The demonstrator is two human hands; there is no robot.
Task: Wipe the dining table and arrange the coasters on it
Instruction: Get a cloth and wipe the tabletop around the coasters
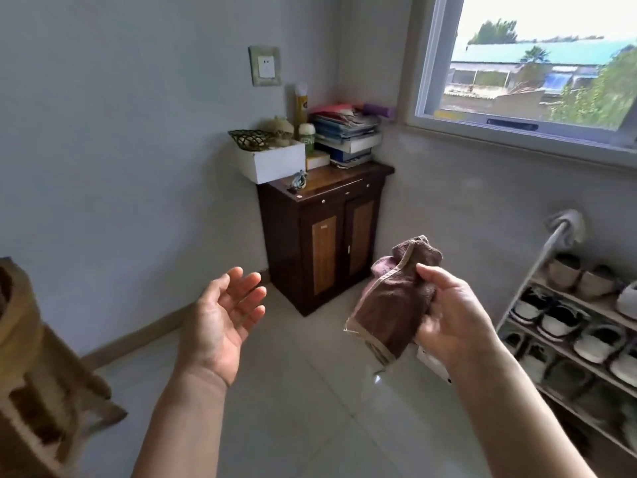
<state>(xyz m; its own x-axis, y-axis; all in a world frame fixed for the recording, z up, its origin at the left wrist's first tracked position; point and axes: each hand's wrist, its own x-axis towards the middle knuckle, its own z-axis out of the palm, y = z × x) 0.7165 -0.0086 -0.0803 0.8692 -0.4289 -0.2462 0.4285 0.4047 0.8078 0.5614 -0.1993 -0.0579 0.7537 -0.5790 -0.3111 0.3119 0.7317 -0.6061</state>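
head view | my right hand [448,312] grips the brown cloth [396,305], bunched, long axis hanging downward | my left hand [220,319] beside it, apart, palm up, fingers relaxed open, holding nothing | dining table and coasters not visible | judgement: right hand wipes.
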